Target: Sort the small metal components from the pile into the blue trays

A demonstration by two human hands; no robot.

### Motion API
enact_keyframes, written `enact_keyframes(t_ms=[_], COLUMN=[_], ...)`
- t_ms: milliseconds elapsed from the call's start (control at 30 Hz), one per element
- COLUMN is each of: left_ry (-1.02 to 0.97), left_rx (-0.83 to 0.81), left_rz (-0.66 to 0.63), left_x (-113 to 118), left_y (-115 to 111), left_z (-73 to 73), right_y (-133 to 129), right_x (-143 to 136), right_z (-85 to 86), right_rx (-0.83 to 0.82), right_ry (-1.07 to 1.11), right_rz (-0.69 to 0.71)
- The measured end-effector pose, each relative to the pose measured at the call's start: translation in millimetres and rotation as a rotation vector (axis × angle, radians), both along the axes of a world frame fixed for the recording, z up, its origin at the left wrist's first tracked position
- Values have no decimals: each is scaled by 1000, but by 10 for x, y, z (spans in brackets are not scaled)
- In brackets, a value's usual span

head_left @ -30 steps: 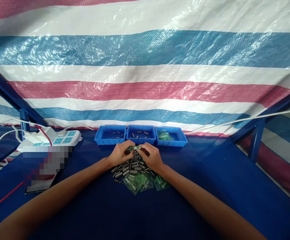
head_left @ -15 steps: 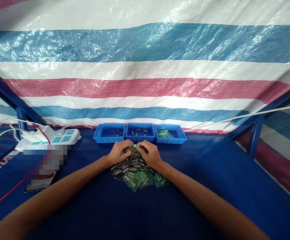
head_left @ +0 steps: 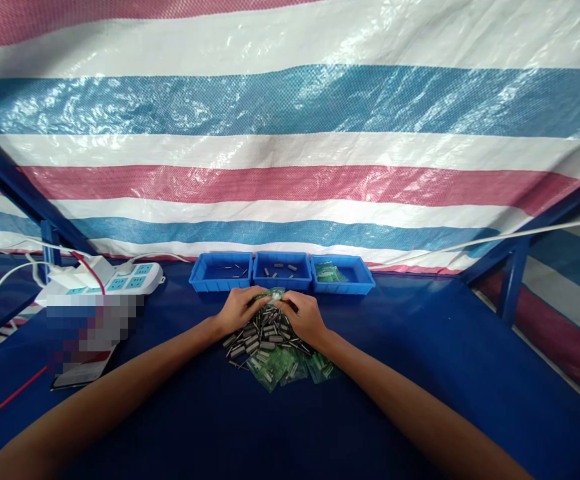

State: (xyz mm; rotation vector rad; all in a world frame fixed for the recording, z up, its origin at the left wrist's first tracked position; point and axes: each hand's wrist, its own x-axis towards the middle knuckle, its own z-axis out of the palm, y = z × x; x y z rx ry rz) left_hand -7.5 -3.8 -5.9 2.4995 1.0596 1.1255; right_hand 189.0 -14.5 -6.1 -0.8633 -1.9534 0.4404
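Observation:
Between my left hand [head_left: 241,309] and my right hand [head_left: 301,316] is a small green plastic bag [head_left: 274,293] with pale pieces inside. Both hands are closed on it, one at each side, just above a heap of metal pieces [head_left: 265,333]. Short grey cylinders and thin dark pins make up that heap. Along its near edge lie several more green bags [head_left: 269,368] with small parts in them. My fingers hide part of the held bag.
Behind my hands stand three blue bins: a left bin [head_left: 221,285] with thin pins, a middle bin [head_left: 283,283] with short cylinders, a right bin [head_left: 360,287] with green bags. A white power strip [head_left: 140,280] with cables and a partly blurred flat object [head_left: 83,373] lie at left.
The green bag between my hands has turned, so more of its flat face shows. My hands stay close together over the heap. The whole view has shifted slightly.

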Motion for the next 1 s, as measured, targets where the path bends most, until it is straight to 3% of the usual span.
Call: enact_keyframes(t_ms=[300,500,733,1000], left_ry=[-15,-1,-8,30], left_rx=[-59,-39,-84,-104], left_rz=[-26,64,-52,-5], left_x=[19,21,19,15], left_y=[-17,5,0,-3], left_z=[48,34,49,61], right_y=[-14,-13,-16,-22], right_x=[8,20,18,12], right_z=[14,35,48,54], right_rx=[43,30,-5,-4], right_ry=[29,87,82,66], right_rz=[-41,-68,-4,-7])
